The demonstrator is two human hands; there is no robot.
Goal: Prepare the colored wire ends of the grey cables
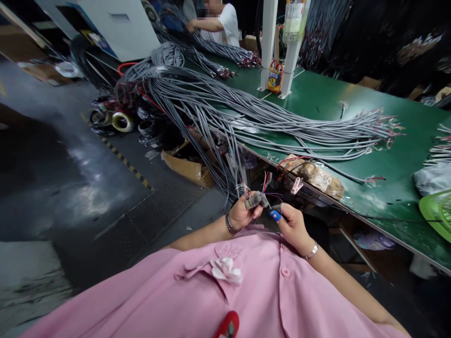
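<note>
My left hand (pixel 246 210), with grey finger covers, is closed around the end of a grey cable, whose thin colored wires (pixel 268 184) fan out above the fingertips. Close beside it on the right, my right hand (pixel 291 224) is pinched near the same cable end; a blue cover is on its thumb. What lies between its fingertips is too small to make out. Many long grey cables (pixel 232 105) lie in a thick bundle across the green table (pixel 317 94), and some hang over its edge just beyond my hands.
On the table edge are a taped cardboard piece (pixel 319 178) and a pink clip (pixel 296 186). A green basket (pixel 437 211) is at the right. White posts (pixel 269 42) rise from the table. Across it, a person (pixel 229 23) handles cables. An open carton (pixel 186 164) stands on the floor.
</note>
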